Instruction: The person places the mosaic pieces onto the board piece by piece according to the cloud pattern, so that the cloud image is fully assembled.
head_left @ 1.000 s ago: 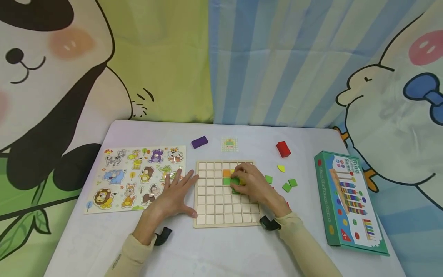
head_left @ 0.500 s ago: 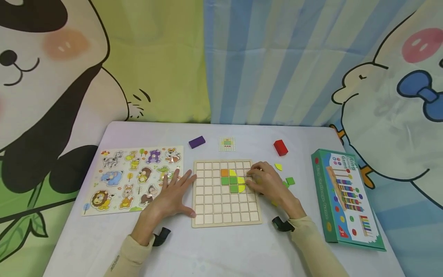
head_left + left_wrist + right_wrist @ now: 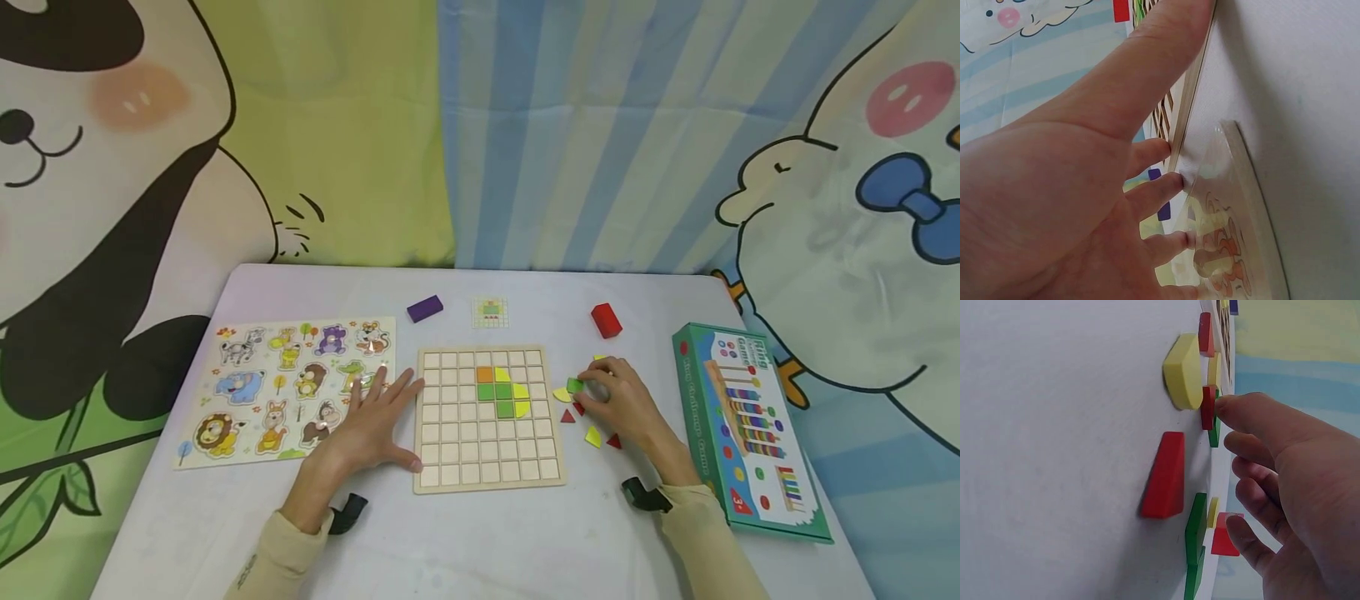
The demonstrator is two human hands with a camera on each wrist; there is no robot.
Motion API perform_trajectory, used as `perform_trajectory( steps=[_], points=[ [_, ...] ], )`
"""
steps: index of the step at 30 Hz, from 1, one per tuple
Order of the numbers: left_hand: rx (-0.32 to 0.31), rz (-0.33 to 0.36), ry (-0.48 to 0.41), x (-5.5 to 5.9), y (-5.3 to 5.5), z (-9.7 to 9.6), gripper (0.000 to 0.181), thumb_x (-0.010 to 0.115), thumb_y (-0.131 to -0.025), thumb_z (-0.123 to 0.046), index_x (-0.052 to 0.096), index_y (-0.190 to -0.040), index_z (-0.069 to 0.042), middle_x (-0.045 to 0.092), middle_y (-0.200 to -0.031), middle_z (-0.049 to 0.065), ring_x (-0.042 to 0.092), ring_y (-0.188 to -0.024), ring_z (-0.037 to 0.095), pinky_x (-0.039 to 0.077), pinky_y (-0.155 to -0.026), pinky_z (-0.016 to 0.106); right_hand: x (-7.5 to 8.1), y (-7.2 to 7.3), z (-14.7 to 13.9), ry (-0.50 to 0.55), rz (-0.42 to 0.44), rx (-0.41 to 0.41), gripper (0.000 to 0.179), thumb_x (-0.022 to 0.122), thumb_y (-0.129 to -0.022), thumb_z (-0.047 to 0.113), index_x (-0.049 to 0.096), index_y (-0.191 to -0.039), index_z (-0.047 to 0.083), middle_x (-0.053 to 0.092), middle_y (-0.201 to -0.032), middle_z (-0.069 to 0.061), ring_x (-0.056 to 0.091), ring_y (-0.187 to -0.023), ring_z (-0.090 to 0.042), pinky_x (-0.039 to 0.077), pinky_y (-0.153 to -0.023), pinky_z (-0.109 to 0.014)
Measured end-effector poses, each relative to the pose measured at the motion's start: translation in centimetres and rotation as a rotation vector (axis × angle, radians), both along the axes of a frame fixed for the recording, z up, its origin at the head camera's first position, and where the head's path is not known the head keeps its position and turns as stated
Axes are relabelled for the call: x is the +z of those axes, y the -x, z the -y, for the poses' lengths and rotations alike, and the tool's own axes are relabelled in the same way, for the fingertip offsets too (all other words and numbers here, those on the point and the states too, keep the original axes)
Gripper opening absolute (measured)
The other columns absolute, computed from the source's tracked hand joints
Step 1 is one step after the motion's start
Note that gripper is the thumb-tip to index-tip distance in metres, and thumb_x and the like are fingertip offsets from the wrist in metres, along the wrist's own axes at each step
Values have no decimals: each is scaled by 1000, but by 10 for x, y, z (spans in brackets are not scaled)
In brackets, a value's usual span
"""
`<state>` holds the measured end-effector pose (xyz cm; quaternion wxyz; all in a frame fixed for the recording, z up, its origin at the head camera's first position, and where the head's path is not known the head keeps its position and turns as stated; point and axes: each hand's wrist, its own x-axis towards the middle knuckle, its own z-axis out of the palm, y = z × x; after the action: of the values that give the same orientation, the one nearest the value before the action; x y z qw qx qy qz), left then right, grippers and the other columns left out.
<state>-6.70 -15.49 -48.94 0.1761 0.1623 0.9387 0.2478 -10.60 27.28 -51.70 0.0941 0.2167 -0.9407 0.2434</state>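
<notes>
1. Has moved right hand (image 3: 624,403) off the board (image 3: 487,429) to a green tile (image 3: 574,385) among loose pieces (image 3: 592,437), on the right; cannot tell whether pinching it.
2. Leaves seven tiles (image 3: 503,391) uncovered on the board; seemingly turns work to the loose pieces.
3. Keeps left hand (image 3: 372,429) spread at the board's left edge.

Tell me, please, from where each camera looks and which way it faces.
Head: worn on the head, faces forward and down at the grid board; left hand, right hand and sleeves show.
Left wrist: worn there, looks at the board's edge; part of the left hand shows.
Right wrist: worn there, looks at loose pieces; part of the right hand shows.
Head and right wrist views share the red block.
</notes>
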Motion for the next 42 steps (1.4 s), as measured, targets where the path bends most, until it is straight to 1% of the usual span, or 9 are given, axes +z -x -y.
perform_trajectory(
  steps=[2, 5, 10, 16, 22, 26, 31, 38, 42],
  points=[
    [0, -4, -3, 0, 0, 0, 125, 95, -58, -47, 31, -160, -13, 18, -170, 14, -1, -156, 49, -7, -119, 74, 0, 0, -1, -7, 23, -6, 31, 88, -78, 19, 78, -104, 6, 64, -112, -9, 54, -105, -23, 54, -85, -40],
    [-7, -16, -6, 0, 0, 1, 125, 95, -57, -48, 31, -160, -12, 19, -170, 15, 1, -155, 50, -7, -118, 75, 0, 0, -2, -17, 35, -13, 31, 87, -80, 20, 78, -106, 7, 63, -113, -8, 54, -106, -22, 54, -86, -41],
    [-26, -38, -3, -1, 0, 2, 126, 94, -57, -49, 31, -160, -11, 20, -169, 17, 2, -154, 52, -8, -117, 76, -2, 2, -3, -22, 36, -18, 31, 87, -80, 21, 77, -106, 6, 63, -111, -8, 55, -104, -23, 54, -85, -42],
    [-24, -34, 4, -2, -1, 2, 126, 94, -57, -50, 31, -160, -12, 19, -169, 16, 2, -155, 51, -7, -118, 76, -5, 3, -3, -24, 44, -17, 30, 88, -80, 21, 78, -104, 7, 64, -110, -7, 55, -102, -21, 55, -84, -41],
    [-20, -34, 7, -2, -1, 1, 125, 93, -58, -50, 32, -160, -12, 20, -169, 15, 2, -155, 50, -6, -118, 76, -8, 5, -4, -30, -18, -9, 28, 89, -78, 20, 78, -99, 6, 64, -107, -8, 56, -101, -22, 55, -84, -42],
    [-25, -34, 12, -2, 0, 2, 125, 93, -58, -50, 31, -160, -11, 19, -169, 16, 2, -155, 50, -6, -118, 76, -8, 6, -4, -29, -31, 2, 27, 89, -77, 20, 77, -98, 6, 64, -107, -7, 56, -102, -22, 54, -85, -42],
    [-28, -39, 13, -1, 0, 2, 126, 93, -58, -50, 31, -160, -11, 19, -169, 16, 2, -155, 51, -7, -118, 76, -3, 8, -1, -10, -48, 11, 27, 88, -79, 21, 76, -98, 7, 64, -108, -5, 55, -102, -20, 54, -84, -38],
    [-26, -41, 3, -2, 0, 2, 125, 94, -58, -50, 31, -160, -11, 20, -169, 15, 2, -155, 50, -7, -118, 76, 4, 12, 4, 34, -92, 61, 26, 88, -77, 18, 76, -95, 4, 65, -106, -8, 56, -101, -20, 52, -83, -35],
    [-29, -39, 0, -1, -1, 2, 125, 94, -58, -49, 32, -159, -10, 20, -169, 15, 2, -155, 51, -6, -118, 76, 7, 11, 14, 53, -96, 86, 26, 89, -76, 15, 76, -95, 4, 64, -106, -8, 56, -101, -21, 53, -83, -35]
  ],
)
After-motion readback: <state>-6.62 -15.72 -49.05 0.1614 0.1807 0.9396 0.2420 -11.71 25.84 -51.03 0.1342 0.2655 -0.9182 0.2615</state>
